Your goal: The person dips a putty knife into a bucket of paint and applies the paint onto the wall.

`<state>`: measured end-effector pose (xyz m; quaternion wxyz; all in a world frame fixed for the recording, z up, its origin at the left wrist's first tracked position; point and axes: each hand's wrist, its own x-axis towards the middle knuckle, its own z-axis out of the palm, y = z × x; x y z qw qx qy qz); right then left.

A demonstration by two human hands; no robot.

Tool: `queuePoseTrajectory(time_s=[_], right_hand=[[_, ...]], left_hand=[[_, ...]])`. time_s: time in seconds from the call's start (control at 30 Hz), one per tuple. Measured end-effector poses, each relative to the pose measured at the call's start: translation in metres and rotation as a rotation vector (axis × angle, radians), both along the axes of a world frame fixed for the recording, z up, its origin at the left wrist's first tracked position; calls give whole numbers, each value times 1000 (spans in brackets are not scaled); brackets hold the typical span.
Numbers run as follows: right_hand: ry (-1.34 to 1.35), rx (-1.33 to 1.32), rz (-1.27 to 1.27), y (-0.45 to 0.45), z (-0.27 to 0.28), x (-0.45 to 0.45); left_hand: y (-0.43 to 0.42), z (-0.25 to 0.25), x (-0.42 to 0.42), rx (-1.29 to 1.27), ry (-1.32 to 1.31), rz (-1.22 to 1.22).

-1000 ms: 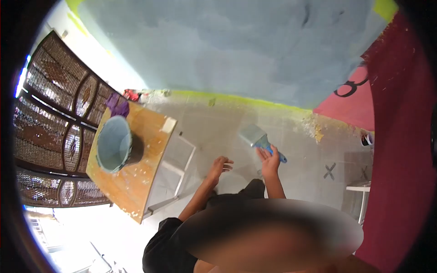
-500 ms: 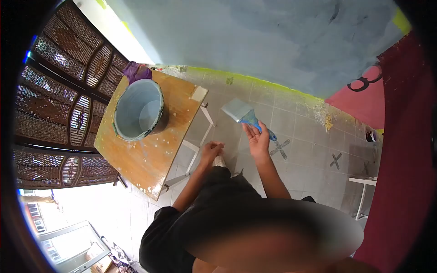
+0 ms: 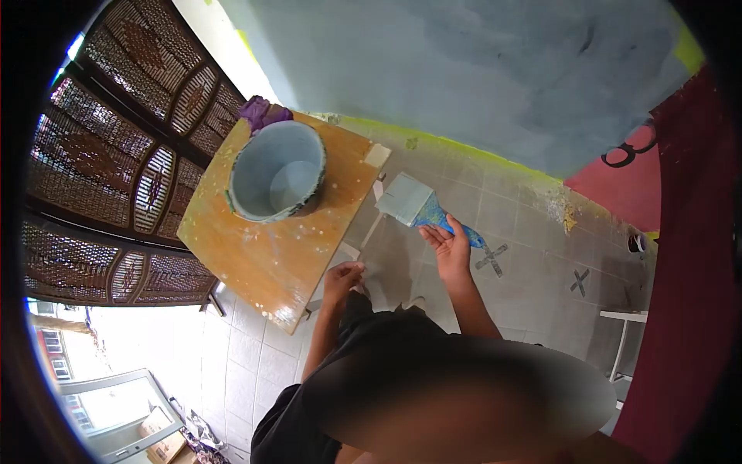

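A wide paintbrush [image 3: 408,199] with a blue, paint-spattered handle is in my right hand [image 3: 452,249]. Its fingers wrap the handle, and the grey-coated bristles point up and left above the tiled floor. Close to the right edge of the wooden table [image 3: 259,267], my left hand [image 3: 343,283] has its fingers curled in, and nothing shows in them. On the table stands a bucket [image 3: 246,176] with some grey paint [image 3: 296,182] at its bottom. Behind the bucket lies a crumpled purple cloth [image 3: 264,114].
A grey-painted wall [image 3: 464,85] rises ahead, with a yellow-green strip along its foot. Dark red cloth [image 3: 688,255] hangs on the right beside a small white stand [image 3: 624,315]. A carved wooden screen [image 3: 124,170] stands left. Dark tape crosses [image 3: 490,261] mark the floor.
The view has shifted, so the table and bucket appear further right. My right hand has turned the brush so more of its flat face shows. My left hand is nearer the table edge.
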<state>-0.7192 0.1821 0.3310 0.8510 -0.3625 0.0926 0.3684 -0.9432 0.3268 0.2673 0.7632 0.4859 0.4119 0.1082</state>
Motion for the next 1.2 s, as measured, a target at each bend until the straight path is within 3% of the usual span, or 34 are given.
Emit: queuePoseTrajectory(time_s=[0.07,0.23,0.5,0.67,0.77,0.87,0.9,1.07,1.2], right_hand=[[-56,0,-10,25,14,-12],[-237,-17,-36,95,39,-45],[-701,-197,77,206,65,-84],[-1087,-554,280,267,59,-71],[-1237,-472,139,311,33,-56],[-1279,-689,234,326,58,-66],[-1348,-644,147,332,55,-70],[-1092,-615,279,326,41,-78],[-1099,-594,366,328,40,-71]], left_hand=[[25,-14,-2,47,-81,-91],[82,7,-3,174,-84,-268],[144,6,-12,161,-146,-145],[164,15,-11,-47,-117,-4],[173,14,-11,-24,-168,-13],[173,15,-13,-62,-222,-48],[172,18,-12,-93,-238,-51],[171,20,-12,-151,-296,-15],[170,19,-10,-125,-311,4]])
